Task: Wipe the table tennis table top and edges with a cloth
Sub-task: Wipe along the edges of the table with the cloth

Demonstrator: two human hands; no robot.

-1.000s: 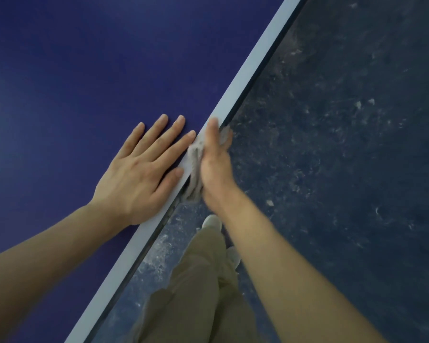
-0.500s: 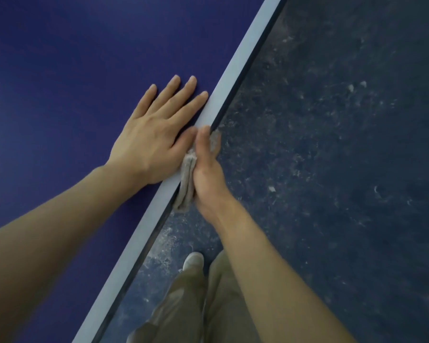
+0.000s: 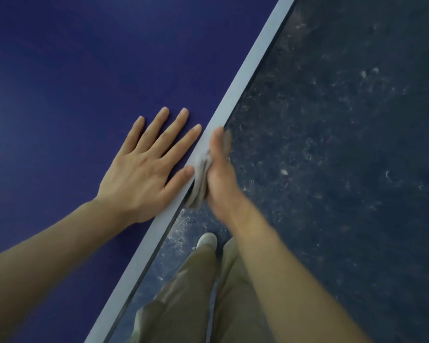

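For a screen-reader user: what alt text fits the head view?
A right hand presses a grey cloth against the pale edge of a blue table tennis table, while the left hand lies flat on top. Below are khaki trousers, a white shoe and dark speckled floor.

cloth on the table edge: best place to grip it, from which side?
Probably as the right hand does: come from the floor side and press the bunched cloth against the table's side edge, thumb over the white border. The cloth is folded over that edge, so the top offers little to grab.
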